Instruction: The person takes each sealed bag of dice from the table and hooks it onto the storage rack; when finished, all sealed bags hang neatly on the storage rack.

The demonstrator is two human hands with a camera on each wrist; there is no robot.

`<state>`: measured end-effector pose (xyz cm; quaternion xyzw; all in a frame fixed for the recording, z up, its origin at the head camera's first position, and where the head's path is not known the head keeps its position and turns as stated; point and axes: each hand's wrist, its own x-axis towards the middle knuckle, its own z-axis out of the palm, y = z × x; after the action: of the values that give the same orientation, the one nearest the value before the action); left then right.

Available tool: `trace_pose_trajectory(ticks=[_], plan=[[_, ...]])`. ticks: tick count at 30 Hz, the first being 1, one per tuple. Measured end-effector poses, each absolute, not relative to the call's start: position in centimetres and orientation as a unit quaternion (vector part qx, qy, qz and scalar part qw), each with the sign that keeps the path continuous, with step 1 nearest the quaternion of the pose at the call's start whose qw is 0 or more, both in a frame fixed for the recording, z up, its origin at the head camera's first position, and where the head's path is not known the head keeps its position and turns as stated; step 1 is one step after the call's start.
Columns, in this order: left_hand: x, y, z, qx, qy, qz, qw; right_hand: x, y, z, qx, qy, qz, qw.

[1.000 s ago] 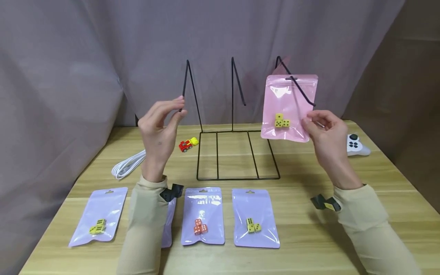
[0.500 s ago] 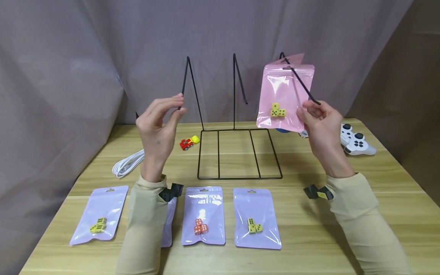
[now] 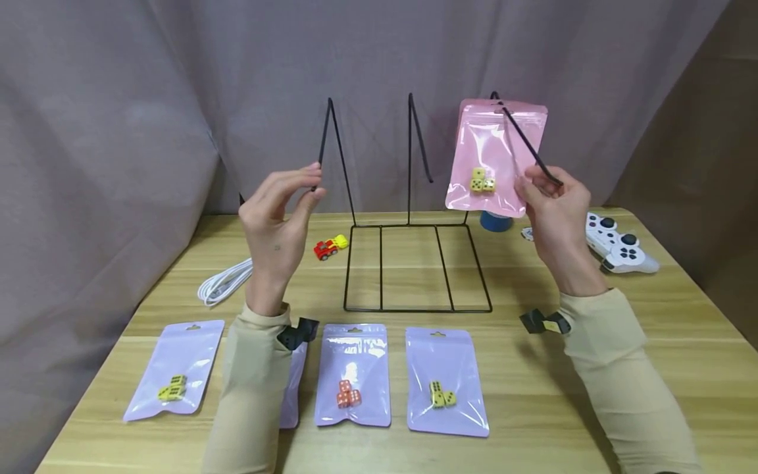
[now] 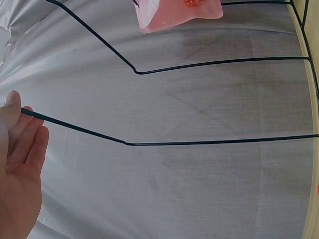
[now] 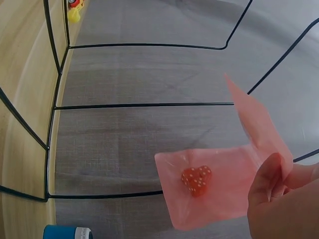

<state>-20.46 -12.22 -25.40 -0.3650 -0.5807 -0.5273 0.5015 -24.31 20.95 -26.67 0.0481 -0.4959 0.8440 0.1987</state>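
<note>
My left hand [image 3: 275, 230] pinches the tip of the left prong of a black wire rack [image 3: 418, 310] between thumb and fingers. On the right prong hangs a pink zip bag [image 3: 494, 155] with yellow dice showing in it. My right hand [image 3: 556, 224] pinches this bag's lower right edge, close to the prong's tip. Behind it on the same prong, the right wrist view shows a second pink bag [image 5: 234, 199] with orange dice [image 5: 196, 180]; in the head view it is mostly hidden. The middle prong [image 3: 421, 138] carries nothing.
Lilac bags with dice lie along the front: a left one [image 3: 195, 349], one partly under my left sleeve [image 3: 293, 388], a middle one [image 3: 355, 355] and a right one [image 3: 444, 362]. Around the rack are a white cable [image 3: 222, 283], toy car [image 3: 330, 247], blue roll [image 3: 496, 222] and game controller [image 3: 622, 247].
My right hand has raised the pink bag and moved it back along the right prong, so it now covers most of the bag behind. My left hand keeps its pinch on the left prong.
</note>
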Motion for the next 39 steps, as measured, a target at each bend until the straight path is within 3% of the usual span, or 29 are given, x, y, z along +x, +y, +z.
trace_pose_trajectory(ticks=[25, 33, 39], plan=[[-20.6, -11.3, -25.4, -0.376, -0.585, -0.524, 0.492, -25.0, 21.6, -27.7, -0.022, -0.534, 0.808, 0.246], [-20.9, -11.1, -25.5, -0.375, -0.59, -0.519, 0.492, -25.0, 21.9, -27.7, -0.014, -0.544, 0.789, 0.287], [-21.0, -11.2, -25.6, -0.374, -0.589, -0.519, 0.494, -24.9, 22.2, -27.6, -0.012, -0.561, 0.779, 0.281]])
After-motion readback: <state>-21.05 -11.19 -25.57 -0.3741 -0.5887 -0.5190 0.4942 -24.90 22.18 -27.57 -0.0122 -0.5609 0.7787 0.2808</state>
